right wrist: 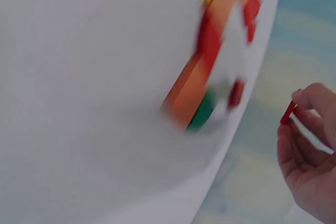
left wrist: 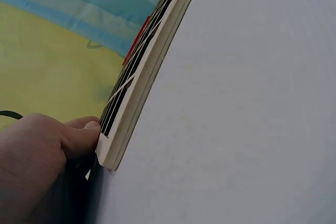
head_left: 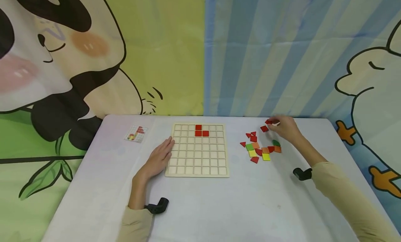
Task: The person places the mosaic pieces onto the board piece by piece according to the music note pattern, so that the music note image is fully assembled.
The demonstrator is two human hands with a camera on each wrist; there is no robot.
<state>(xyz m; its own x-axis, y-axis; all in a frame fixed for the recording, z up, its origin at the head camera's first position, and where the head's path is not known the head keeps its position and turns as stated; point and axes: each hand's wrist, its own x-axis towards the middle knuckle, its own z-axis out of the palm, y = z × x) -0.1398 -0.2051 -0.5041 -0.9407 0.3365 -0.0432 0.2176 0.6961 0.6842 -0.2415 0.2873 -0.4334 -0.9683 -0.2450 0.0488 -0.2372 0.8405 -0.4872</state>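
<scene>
A pale wooden grid board [head_left: 198, 154] lies mid-table, with three red square tiles [head_left: 198, 133] in its upper cells. My left hand [head_left: 158, 158] rests against the board's left edge, its fingers mostly straight. Seen from the left wrist, the hand [left wrist: 39, 156] touches the board's frame [left wrist: 134, 106] at one corner. At the far right of the table, my right hand [head_left: 285, 129] pinches a small red tile [right wrist: 287, 113] between thumb and fingertips, raised above the surface. Just below it, another red square tile [head_left: 264, 129] lies on the table.
Loose tiles in red, orange, yellow and green [head_left: 258, 152] lie scattered to the right of the board. A small card with a coloured grid pattern [head_left: 136, 133] lies at the back left. Behind the white table [head_left: 200, 210] hangs a printed cloth [head_left: 175, 54].
</scene>
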